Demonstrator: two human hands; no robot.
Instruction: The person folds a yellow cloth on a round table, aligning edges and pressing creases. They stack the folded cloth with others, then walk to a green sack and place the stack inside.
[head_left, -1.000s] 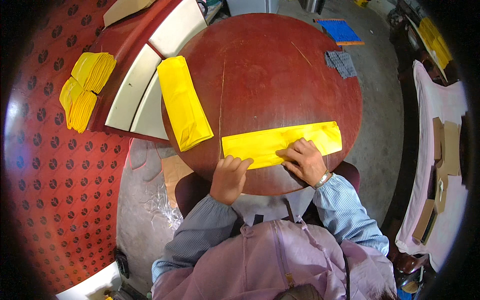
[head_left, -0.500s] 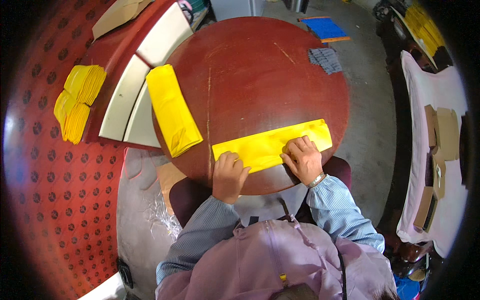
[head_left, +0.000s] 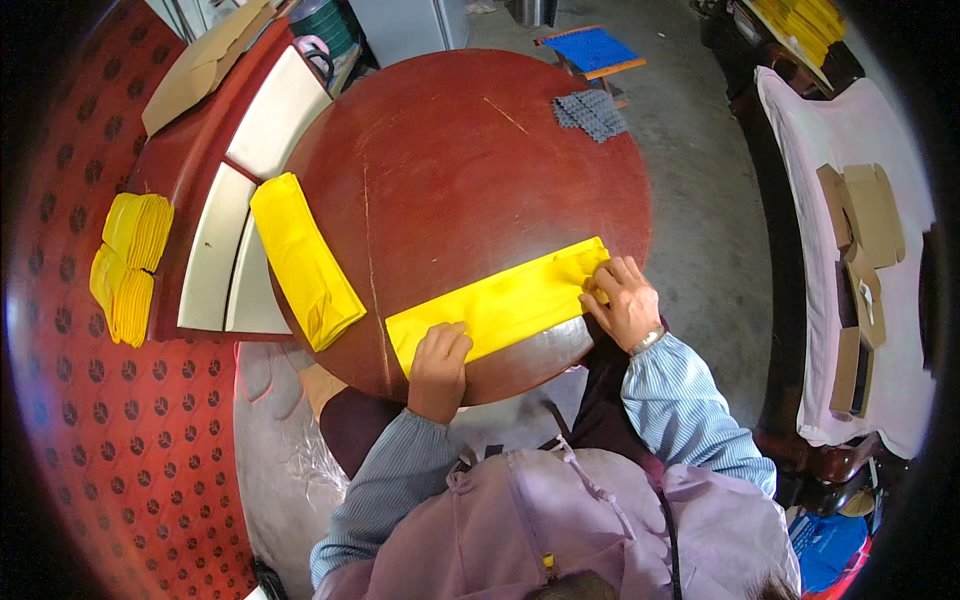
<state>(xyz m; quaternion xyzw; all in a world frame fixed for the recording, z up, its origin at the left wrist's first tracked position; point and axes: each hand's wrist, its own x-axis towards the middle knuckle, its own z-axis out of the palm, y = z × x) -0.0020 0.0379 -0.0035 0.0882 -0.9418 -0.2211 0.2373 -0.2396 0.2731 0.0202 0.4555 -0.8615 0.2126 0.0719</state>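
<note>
My hands (head_left: 440,370) (head_left: 626,302), apart, grip unclear, are touching the yellow strip (head_left: 500,308) slanting lengthwise far-right; a yellow bundle (head_left: 300,258) is lying left.

Seemingly a home room serving as a small workroom
Around the round red table (head_left: 460,180), which bears a folded yellow strip (head_left: 500,302), the clues mix house and workplace: stacks of folded yellow pieces (head_left: 138,230) at nine o'clock, more yellow goods (head_left: 800,25) at two, open cardboard boxes (head_left: 876,215) at three on a pale pink sheet (head_left: 830,120) (it seems to cover a seat), a blue-topped stool (head_left: 590,50) at one, a pale cabinet (head_left: 400,30) near twelve, and a concrete-like grey floor (head_left: 700,210).
</note>
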